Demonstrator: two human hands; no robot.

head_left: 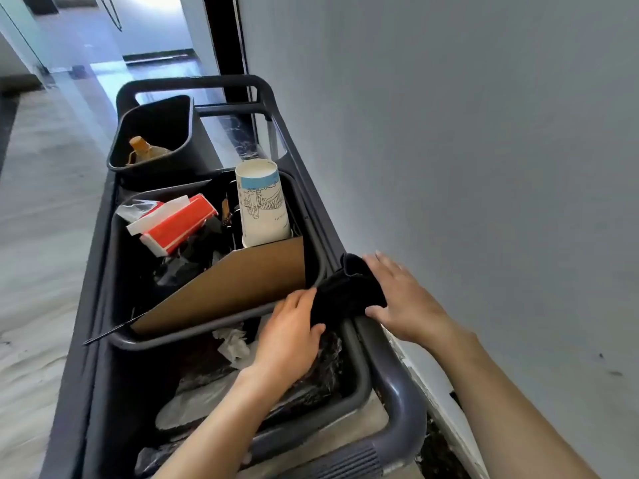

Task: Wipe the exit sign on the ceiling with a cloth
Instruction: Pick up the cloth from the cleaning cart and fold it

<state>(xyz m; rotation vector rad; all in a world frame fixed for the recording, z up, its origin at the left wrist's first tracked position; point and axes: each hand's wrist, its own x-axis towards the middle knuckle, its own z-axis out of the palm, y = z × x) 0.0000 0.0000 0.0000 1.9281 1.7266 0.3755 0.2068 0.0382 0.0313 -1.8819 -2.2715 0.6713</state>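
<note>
Small print on the paper cup (263,205) is too blurred to read

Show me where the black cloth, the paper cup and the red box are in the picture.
black cloth (349,290): head view, middle of the bunched fabric on the cart rail.
paper cup (262,205): head view, printed side wall.
red box (179,224): head view, its red top face.

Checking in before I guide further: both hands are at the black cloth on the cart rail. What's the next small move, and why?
Probably close both hands on the black cloth and lift it off the cart rail. The cloth is draped over the rail; the left hand touches its near edge, and the right hand rests open on it, neither showing a firm grip. The exit sign isn't in view.
</note>
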